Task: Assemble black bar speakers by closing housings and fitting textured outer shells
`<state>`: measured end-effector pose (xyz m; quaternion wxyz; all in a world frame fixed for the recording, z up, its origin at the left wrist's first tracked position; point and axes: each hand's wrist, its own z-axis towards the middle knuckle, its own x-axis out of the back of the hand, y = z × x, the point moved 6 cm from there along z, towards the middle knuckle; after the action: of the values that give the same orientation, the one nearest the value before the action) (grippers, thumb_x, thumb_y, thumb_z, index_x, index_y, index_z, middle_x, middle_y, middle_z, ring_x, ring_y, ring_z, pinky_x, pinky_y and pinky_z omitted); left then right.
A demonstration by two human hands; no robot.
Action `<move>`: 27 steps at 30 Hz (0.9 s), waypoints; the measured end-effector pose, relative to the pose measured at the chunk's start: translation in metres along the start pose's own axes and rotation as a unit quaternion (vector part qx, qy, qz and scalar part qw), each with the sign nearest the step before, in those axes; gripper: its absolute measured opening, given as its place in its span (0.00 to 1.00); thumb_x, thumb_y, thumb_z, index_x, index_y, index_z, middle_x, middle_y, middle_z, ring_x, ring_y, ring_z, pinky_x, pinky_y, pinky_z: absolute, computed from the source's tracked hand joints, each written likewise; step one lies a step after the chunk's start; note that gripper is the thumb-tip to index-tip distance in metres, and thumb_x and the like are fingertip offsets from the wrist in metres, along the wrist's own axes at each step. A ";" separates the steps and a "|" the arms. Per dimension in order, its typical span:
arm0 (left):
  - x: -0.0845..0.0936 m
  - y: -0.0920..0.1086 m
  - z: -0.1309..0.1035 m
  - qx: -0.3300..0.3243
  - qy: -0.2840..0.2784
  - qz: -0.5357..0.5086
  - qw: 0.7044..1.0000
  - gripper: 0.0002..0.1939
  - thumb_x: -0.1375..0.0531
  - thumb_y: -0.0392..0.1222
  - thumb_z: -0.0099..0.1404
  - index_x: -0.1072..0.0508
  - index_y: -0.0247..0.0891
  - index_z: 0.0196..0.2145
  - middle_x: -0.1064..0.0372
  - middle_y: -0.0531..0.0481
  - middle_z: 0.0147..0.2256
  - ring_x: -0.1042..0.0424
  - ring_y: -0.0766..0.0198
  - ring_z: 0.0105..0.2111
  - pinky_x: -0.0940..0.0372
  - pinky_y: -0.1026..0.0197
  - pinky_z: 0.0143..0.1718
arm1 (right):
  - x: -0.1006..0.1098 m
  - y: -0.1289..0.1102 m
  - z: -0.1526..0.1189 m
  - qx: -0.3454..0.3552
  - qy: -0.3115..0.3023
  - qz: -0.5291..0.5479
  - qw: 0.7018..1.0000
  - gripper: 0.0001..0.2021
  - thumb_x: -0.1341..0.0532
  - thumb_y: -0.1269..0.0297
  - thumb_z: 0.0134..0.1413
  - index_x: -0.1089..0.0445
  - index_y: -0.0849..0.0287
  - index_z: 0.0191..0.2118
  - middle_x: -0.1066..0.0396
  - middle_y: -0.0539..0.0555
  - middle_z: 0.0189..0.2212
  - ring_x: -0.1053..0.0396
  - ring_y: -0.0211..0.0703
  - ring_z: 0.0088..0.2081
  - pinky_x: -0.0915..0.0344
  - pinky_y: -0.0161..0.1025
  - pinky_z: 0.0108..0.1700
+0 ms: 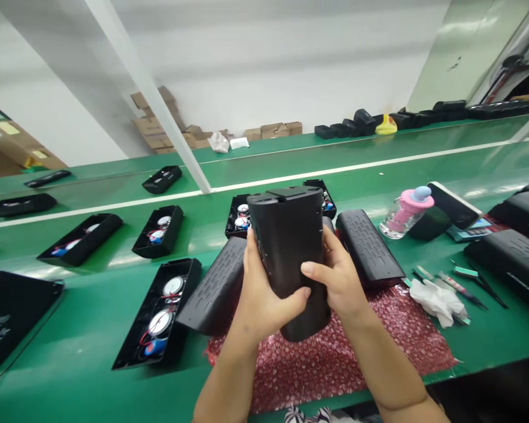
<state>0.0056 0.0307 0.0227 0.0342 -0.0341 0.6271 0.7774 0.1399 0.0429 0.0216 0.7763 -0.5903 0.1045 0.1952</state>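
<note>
Both my hands hold up a black speaker housing (291,241) above the red bubble wrap (308,376). My left hand (264,288) wraps its left side, thumb across the near face. From the right, my right hand (339,273) grips it with the thumb pressed on the same face. Beside my left hand leans a black cover with oval slots (220,288), and a similar slotted cover (368,247) lies to the right. An opened housing with round speakers, red wires and a blue battery (161,317) sits at the left.
More opened housings (158,232) stand along the green bench (83,329). To the right are a pink-lidded bottle (405,211), a crumpled tissue (438,301), tweezers (487,285) and closed black speakers (511,267). A white post (154,106) rises behind. Cardboard boxes (154,132) stand by the wall.
</note>
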 end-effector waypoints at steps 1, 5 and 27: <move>-0.001 -0.001 0.003 -0.005 0.003 0.004 1.000 0.61 0.25 0.38 0.41 0.51 0.43 0.67 0.44 0.41 0.62 0.46 0.37 0.63 0.43 0.44 0.62 | 0.000 0.000 0.000 0.003 0.009 -0.026 1.000 0.34 0.32 0.63 0.48 0.41 0.50 0.62 0.33 0.51 0.57 0.35 0.50 0.59 0.37 0.50 0.62; -0.008 -0.001 0.015 -0.059 -0.031 0.021 0.998 0.50 0.28 0.40 0.47 0.46 0.40 0.64 0.39 0.40 0.58 0.37 0.40 0.57 0.37 0.44 0.57 | 0.000 -0.002 0.000 0.027 0.053 -0.087 0.994 0.35 0.35 0.63 0.50 0.44 0.53 0.64 0.36 0.52 0.60 0.37 0.49 0.60 0.41 0.50 0.65; 0.005 0.006 -0.001 -0.060 -0.081 0.050 0.994 0.47 0.24 0.42 0.40 0.35 0.42 0.58 0.30 0.44 0.49 0.27 0.45 0.44 0.24 0.50 0.40 | -0.013 -0.002 -0.039 0.015 0.066 -0.193 0.979 0.54 0.31 0.58 0.47 0.67 0.49 0.71 0.57 0.54 0.69 0.63 0.56 0.71 0.55 0.58 0.69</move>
<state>-0.0005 0.0282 0.0279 0.0439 0.0586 0.5757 0.8144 0.1312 0.0030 0.0174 0.7996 -0.5991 0.0421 0.0009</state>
